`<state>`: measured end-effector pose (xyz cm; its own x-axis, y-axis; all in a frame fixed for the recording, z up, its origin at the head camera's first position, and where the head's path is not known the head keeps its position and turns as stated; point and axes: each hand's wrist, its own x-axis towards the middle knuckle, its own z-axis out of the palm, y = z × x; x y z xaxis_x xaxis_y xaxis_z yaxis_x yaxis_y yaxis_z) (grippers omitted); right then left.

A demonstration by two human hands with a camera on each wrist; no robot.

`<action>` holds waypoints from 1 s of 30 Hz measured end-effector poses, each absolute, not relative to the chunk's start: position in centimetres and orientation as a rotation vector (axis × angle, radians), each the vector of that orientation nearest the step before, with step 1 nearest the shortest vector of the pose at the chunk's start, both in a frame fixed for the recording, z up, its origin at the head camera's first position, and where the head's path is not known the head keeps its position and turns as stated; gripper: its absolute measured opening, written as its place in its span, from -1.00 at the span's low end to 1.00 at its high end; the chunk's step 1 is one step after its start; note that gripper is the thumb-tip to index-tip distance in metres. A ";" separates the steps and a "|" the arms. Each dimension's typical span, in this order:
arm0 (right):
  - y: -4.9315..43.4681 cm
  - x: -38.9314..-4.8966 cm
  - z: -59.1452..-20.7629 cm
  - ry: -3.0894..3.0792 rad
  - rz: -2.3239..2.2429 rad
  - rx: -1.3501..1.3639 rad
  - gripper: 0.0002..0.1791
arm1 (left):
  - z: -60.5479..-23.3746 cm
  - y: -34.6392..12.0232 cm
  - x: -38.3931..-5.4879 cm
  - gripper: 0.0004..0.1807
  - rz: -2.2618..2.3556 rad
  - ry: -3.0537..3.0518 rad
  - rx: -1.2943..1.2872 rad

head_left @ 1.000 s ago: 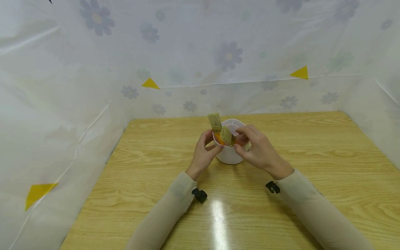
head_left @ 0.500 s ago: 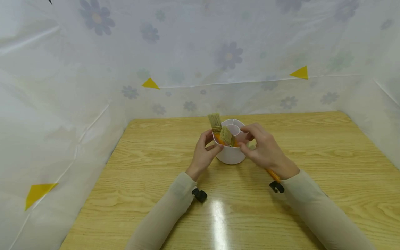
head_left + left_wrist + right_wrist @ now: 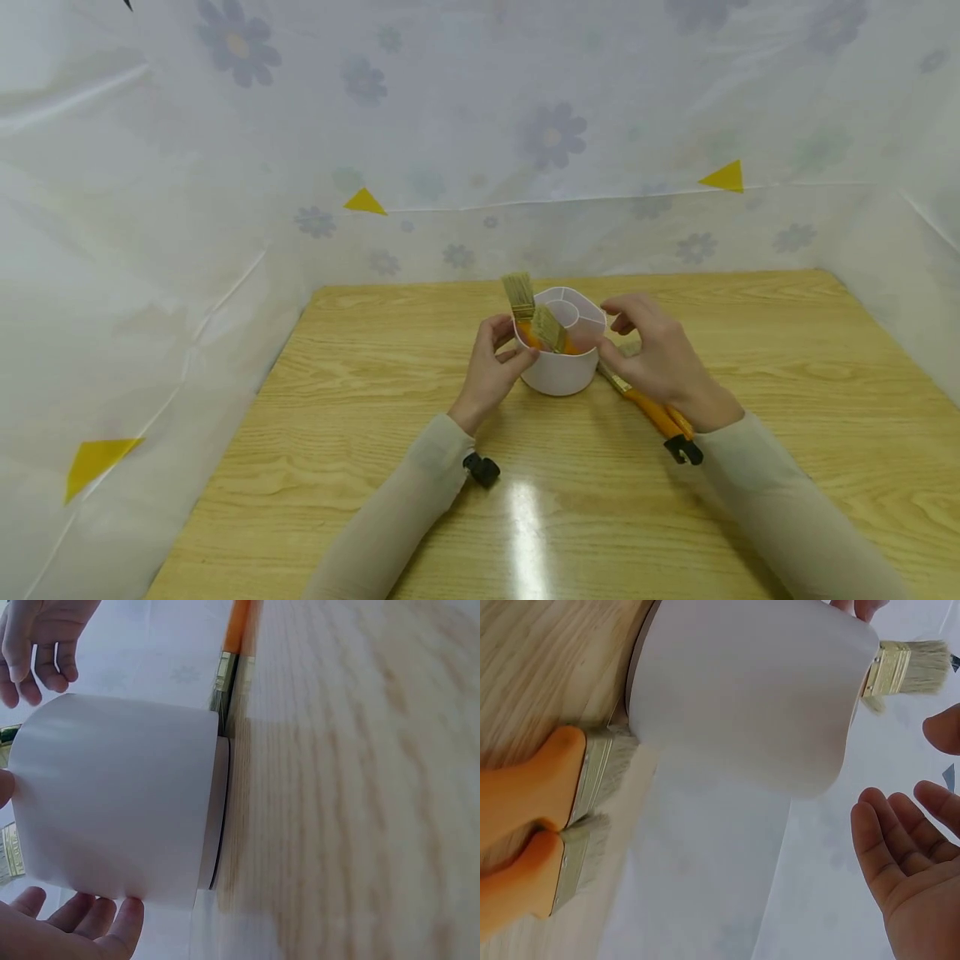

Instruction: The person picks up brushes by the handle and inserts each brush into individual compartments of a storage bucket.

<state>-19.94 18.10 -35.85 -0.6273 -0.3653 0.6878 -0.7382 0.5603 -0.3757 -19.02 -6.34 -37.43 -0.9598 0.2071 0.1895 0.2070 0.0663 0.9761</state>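
Note:
A white round organizer cup (image 3: 561, 377) with inner dividers stands upright on the table. My left hand (image 3: 489, 371) holds its left side, the thumb near the front rim and the other fingers along the wall, as the left wrist view also shows. Inside lean two paintbrushes, bristles up: one paintbrush (image 3: 518, 292) at the left rim, another paintbrush (image 3: 551, 332) tilted lower. Beside the cup's right side hovers my right hand (image 3: 663, 354), fingers apart and holding nothing. Below it, two orange-handled paintbrushes lie on the table, the upper paintbrush (image 3: 536, 784) and lower paintbrush (image 3: 517, 881) in the right wrist view.
The wood-grain table (image 3: 360, 383) reaches back to a flower-printed plastic sheet (image 3: 465, 125) that hangs behind and at both sides. Yellow triangles (image 3: 365, 202) mark the sheet. A black wrist camera mount (image 3: 682, 450) partly covers the handle ends of the loose paintbrushes.
My right hand has drawn back from inside the cup's rim and moved right, letting go of the leaning paintbrush. The loose paintbrushes have come into sight beneath it. My left hand keeps its place.

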 end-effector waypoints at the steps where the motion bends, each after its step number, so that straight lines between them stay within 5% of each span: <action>1: 18.3 -19.9 -35.8 -2.252 0.895 0.880 -0.54 | -37.4 -6.3 -19.0 -0.35 2.105 2.294 0.448; 30: 21.1 -19.9 -35.7 -2.253 0.895 0.794 -0.49 | -40.5 -6.1 -20.7 -0.49 2.157 2.335 0.451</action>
<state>-19.95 21.14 -35.70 -0.6531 -0.3081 0.6918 -0.6987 0.5974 -0.3935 -20.70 -6.10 -40.47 -0.9581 0.1578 0.2389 0.2506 0.0585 0.9663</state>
